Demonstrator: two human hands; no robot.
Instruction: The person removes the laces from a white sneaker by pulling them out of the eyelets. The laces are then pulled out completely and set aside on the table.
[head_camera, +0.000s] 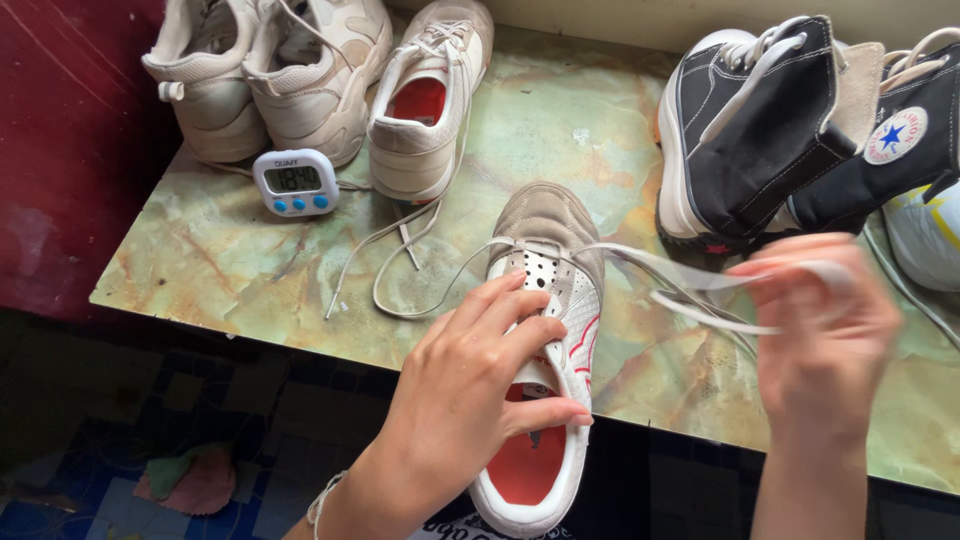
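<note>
A beige and white sneaker (548, 235) with a red insole lies toe-away at the front edge of a marbled green tabletop (560, 120). My left hand (470, 385) rests over its tongue and side, holding it steady. My right hand (825, 335), blurred, pinches the white shoelace (690, 285) that runs from the sneaker's front eyelets out to the right, pulled taut. A second loose lace end (400, 275) trails across the table to the left of the shoe.
A matching sneaker (425, 100) and a pair of cream sneakers (270, 75) stand at the back left. Before them sits a small white digital timer (294, 182). Black high-top canvas shoes (790, 120) stand at the back right. Left of the table is a dark red wall (60, 130).
</note>
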